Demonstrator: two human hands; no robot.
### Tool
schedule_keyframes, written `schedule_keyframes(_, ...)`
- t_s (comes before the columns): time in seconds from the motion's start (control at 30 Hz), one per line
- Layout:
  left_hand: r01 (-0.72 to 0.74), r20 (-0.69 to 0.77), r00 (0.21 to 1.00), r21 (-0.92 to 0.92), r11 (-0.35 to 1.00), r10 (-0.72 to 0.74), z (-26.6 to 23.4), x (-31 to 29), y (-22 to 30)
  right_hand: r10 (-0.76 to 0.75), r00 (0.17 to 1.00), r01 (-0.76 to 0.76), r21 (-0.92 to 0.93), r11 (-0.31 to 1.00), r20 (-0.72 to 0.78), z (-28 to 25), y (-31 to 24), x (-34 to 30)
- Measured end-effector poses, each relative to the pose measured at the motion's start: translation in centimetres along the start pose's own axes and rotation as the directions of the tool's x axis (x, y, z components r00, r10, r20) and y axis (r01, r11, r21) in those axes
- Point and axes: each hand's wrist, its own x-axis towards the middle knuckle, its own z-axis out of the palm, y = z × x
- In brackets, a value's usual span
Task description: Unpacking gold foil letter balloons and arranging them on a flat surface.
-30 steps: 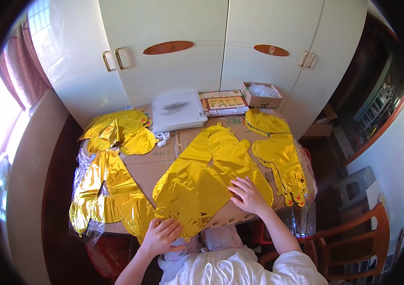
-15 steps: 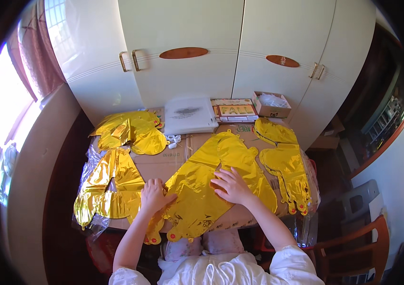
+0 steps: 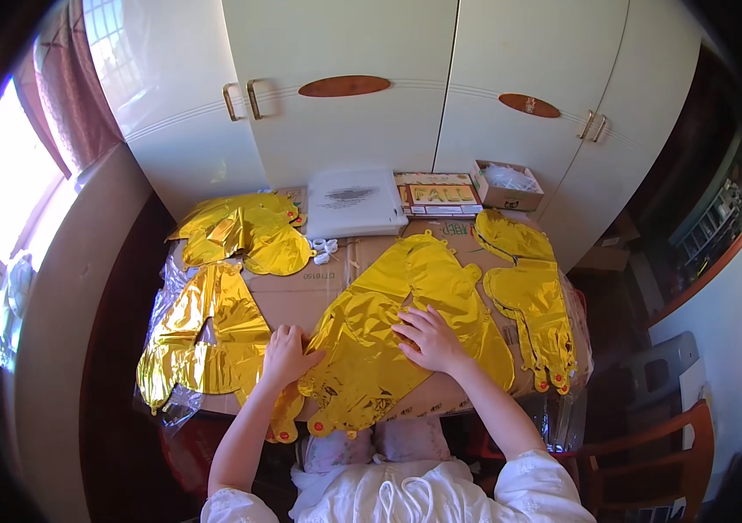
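Note:
Flat gold foil balloons lie spread over a cardboard-covered table. The middle balloon (image 3: 371, 322) is right in front of me, its tabs and red-marked tips hanging over the near edge. My left hand (image 3: 287, 356) rests at its left edge, fingers slightly bent and thumb stretched out onto the foil. On the middle of the same balloon lies my right hand (image 3: 430, 338), fingers apart, pressing the foil. Left of my left hand is an A-shaped gold balloon (image 3: 230, 322). What is under both palms is hidden.
Another gold balloon (image 3: 249, 231) lies at the back left, and one (image 3: 532, 301) at the right. A stack of clear plastic bags (image 3: 353, 205), flat printed boxes (image 3: 441, 193), an open box (image 3: 509, 185) and white ribbon (image 3: 325, 249) sit toward the white cabinet (image 3: 345, 131).
The view has shifted slightly, with the table a little higher in it. Both hands stay nearly in place on the middle balloon; the left fingers sit slightly more together.

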Motion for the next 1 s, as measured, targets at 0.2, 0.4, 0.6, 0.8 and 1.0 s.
schedule_keyframes(0.2, -0.022, -0.151, 0.988, 0.021, 1.000, 0.025, -0.7, -1.3, 1.6, 0.001, 1.000, -0.001, 0.003, 1.000, 0.007, 0.0, 0.1, 0.0)
schedule_keyframes(0.4, -0.096, -0.053, 0.993, 0.109, 0.989, 0.102, -1.6, -6.4, 4.4, 0.006, 1.000, -0.006, 0.012, 1.000, -0.003, -0.2, 0.2, -0.1)
schedule_keyframes(0.6, -0.155, 0.025, 0.988, 0.087, 0.984, 0.153, -2.0, -11.1, 4.4, 0.001, 1.000, -0.001, 0.021, 1.000, -0.027, 0.0, 0.2, -0.1)
schedule_keyframes(0.8, -0.467, 0.169, 0.884, 0.314, 0.826, 0.436, -3.2, -12.9, 5.5, -0.023, 0.991, 0.029, 0.040, 0.999, -0.135, -0.2, -0.1, -0.3)
schedule_keyframes(1.0, -0.570, 0.083, 0.813, 0.319, 0.757, 0.576, -0.6, -11.7, 3.2, -0.022, 0.986, 0.033, 0.062, 0.997, -0.167, -0.1, 0.0, -0.3)
